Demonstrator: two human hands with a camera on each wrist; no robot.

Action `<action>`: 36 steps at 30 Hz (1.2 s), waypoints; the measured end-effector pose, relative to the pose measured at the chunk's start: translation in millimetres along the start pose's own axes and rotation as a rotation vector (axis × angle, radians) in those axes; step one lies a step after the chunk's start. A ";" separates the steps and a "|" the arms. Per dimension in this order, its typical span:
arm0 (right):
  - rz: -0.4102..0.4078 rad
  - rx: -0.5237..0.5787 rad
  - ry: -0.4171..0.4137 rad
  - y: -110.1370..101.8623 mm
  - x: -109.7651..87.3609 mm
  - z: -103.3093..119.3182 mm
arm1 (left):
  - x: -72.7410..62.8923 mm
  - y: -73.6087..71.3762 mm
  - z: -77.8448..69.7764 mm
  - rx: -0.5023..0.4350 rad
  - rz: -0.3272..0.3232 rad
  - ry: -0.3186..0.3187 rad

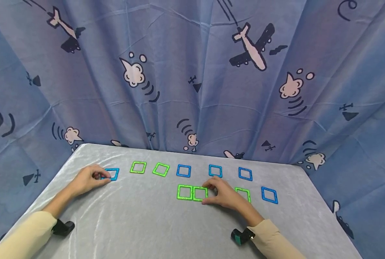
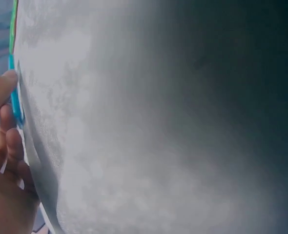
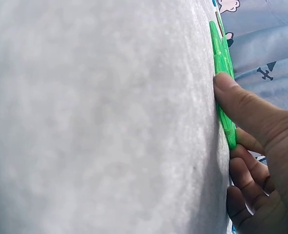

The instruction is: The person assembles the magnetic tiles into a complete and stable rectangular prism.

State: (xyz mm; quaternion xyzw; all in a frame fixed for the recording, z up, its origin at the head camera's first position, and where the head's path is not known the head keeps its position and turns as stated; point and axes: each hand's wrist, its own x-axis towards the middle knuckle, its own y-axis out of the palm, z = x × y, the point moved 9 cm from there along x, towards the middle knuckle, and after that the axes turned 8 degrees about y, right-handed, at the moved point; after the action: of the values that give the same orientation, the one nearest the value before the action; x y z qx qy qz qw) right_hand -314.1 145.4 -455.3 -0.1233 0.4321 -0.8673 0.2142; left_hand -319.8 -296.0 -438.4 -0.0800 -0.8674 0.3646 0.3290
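Head: pinching leftmost blue frame with left hand, touching pair's green frame with right hand; open table in front. Left wrist: cropping hand, darkening rightward. Right wrist: hiding green frame partly behind thumb.

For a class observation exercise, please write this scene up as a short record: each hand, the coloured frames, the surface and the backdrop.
Left hand: pinches the leftmost blue frame
Right hand: grips the right-hand frame of the green pair
Green pair: side by side, touching
Other green frames: three, one partly hidden by the right hand
Other blue frames: four
Surface: grey table
Backdrop: blue curtain, aeroplane print
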 end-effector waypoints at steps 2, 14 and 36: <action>-0.001 0.001 0.002 -0.3 -0.3 -0.3 | 0.2 -0.8 -2.0 0.004 -0.012 0.005; -0.003 0.002 0.014 1.0 -0.4 -2.8 | -2.1 -14.1 -9.2 0.051 -0.110 -0.018; -0.024 0.002 0.022 -0.5 -2.9 -0.4 | 0.4 -24.3 -30.1 0.057 -0.249 -0.084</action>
State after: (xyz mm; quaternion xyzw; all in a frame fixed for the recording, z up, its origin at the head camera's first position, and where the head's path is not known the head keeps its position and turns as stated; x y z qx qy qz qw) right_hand -311.8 147.4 -455.2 -0.1186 0.4320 -0.8716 0.1989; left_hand -298.7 -295.9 -405.9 0.0531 -0.8728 0.3486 0.3374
